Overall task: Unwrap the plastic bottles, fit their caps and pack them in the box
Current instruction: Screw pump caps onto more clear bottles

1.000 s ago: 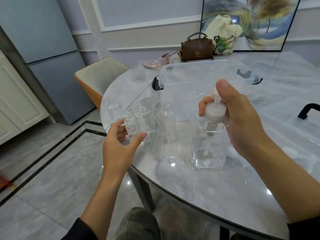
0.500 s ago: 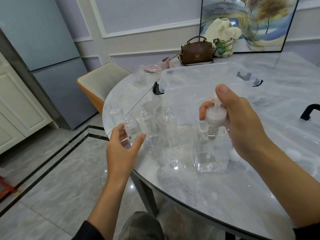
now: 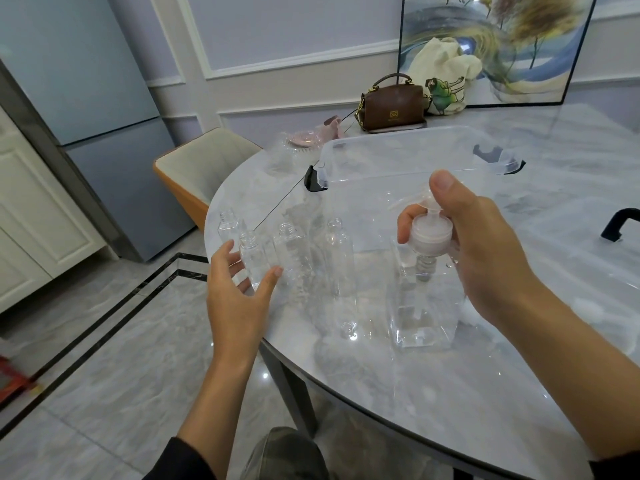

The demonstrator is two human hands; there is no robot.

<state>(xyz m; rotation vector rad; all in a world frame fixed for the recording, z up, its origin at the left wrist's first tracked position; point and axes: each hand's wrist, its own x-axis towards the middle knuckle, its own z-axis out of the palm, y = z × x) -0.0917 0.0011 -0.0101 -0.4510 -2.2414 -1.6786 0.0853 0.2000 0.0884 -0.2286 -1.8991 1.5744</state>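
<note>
- Lower centre of the frame: the left hand (image 3: 239,296) is cupped round a small bottle (image 3: 254,263). The thumb tip touches the bottle's right side and the fingers curl behind its left side. The bottle stands uncapped at the table (image 3: 450,393) edge.
- Right of centre: the right hand (image 3: 485,251) pinches a white pump cap (image 3: 429,237) between thumb and curled fingers, thumb uppermost. The cap's stem sits at the neck of a large square bottle (image 3: 426,313), which stands upright on the table below the hand.
- Centre left: 3 more clear bottles stand upright and uncapped near the held one. There is 1 at the far left (image 3: 228,226), 1 in the middle (image 3: 291,251) and 1 taller one (image 3: 337,261) nearer the large bottle.
- Behind them, upper centre: the clear box (image 3: 381,142) sits open on the table, with a black latch (image 3: 313,178) at its left end.
- Right edge: a black handle (image 3: 620,223).
- Upper centre, far side of the table: a brown handbag (image 3: 393,105) stands just beside a cream cloth bag (image 3: 446,74), with a framed painting (image 3: 512,39) behind them.
- Left of the table: an orange-edged chair (image 3: 204,161).
</note>
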